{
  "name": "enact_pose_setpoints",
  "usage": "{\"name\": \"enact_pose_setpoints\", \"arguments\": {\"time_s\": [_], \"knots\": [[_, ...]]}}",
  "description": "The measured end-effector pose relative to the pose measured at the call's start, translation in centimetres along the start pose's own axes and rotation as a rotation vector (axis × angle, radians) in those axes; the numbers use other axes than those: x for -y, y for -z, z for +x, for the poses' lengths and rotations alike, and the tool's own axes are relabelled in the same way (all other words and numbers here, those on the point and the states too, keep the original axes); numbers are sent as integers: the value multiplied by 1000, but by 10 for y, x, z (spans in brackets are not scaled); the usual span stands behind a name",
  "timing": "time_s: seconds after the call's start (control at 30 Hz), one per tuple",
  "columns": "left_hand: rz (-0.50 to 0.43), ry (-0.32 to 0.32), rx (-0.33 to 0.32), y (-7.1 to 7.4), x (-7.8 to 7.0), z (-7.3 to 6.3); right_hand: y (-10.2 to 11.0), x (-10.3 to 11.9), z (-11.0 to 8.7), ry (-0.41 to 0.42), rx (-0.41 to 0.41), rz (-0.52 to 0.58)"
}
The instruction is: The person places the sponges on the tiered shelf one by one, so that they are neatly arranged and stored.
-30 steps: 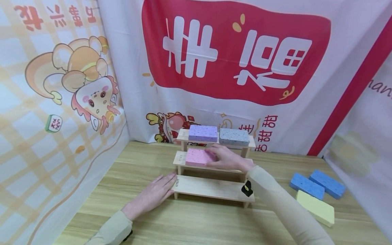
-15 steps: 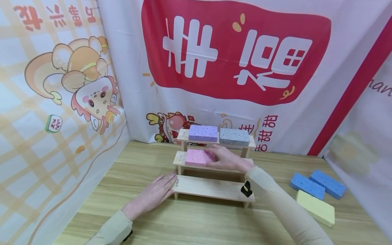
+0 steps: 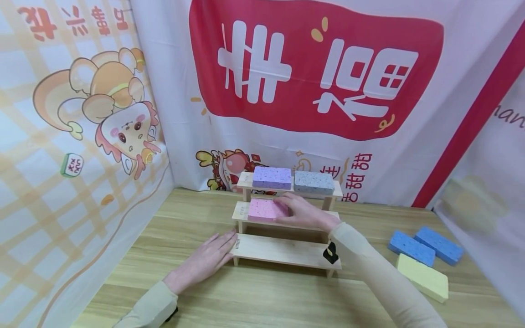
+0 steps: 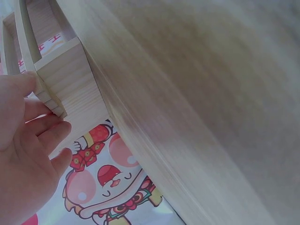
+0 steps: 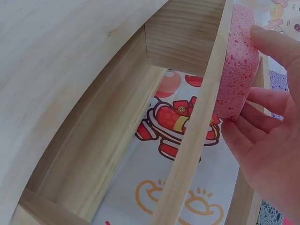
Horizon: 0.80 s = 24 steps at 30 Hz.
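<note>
A small three-tier wooden rack (image 3: pixel 283 250) stands on the table. On its middle tier lies a pink sponge (image 3: pixel 262 208), and my right hand (image 3: pixel 303 212) holds it at its right end. The right wrist view has the thumb on one side of the pink sponge (image 5: pixel 238 65) and the fingers curled at its end. My left hand (image 3: pixel 205 259) is at the left end of the bottom tier. In the left wrist view, its thumb and fingers grip the corner of the board (image 4: pixel 49 98). A purple sponge (image 3: pixel 272 177) and a grey sponge (image 3: pixel 314 182) lie on the top tier.
Two blue sponges (image 3: pixel 411 249) and a yellow sponge (image 3: pixel 423 279) lie on the table (image 3: pixel 197 296) to the right of the rack. Printed cloth (image 3: pixel 176 114) hangs behind the table and along both sides. The right forearm (image 3: pixel 381 273) passes over the table's right front.
</note>
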<state>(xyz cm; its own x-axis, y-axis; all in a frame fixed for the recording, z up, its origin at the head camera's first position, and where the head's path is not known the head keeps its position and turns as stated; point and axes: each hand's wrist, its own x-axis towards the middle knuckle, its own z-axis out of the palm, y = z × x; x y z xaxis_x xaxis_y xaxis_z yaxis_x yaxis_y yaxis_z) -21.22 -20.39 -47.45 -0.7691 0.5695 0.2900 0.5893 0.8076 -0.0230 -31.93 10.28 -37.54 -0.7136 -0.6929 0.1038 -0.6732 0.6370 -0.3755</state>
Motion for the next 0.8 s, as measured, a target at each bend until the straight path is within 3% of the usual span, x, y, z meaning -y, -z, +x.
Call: {"name": "enact_pose_setpoints", "arguments": {"time_s": [0.13,0.43,0.8], "knots": [[3,5,20,-1,0,1,0,-1,-3,-3,-7,9],[4,4,18,1,0,0,7,-6,-15,119,-71,-50],[-18,19,41,0,0,0,14,-8,-36,110,-131,7]]}}
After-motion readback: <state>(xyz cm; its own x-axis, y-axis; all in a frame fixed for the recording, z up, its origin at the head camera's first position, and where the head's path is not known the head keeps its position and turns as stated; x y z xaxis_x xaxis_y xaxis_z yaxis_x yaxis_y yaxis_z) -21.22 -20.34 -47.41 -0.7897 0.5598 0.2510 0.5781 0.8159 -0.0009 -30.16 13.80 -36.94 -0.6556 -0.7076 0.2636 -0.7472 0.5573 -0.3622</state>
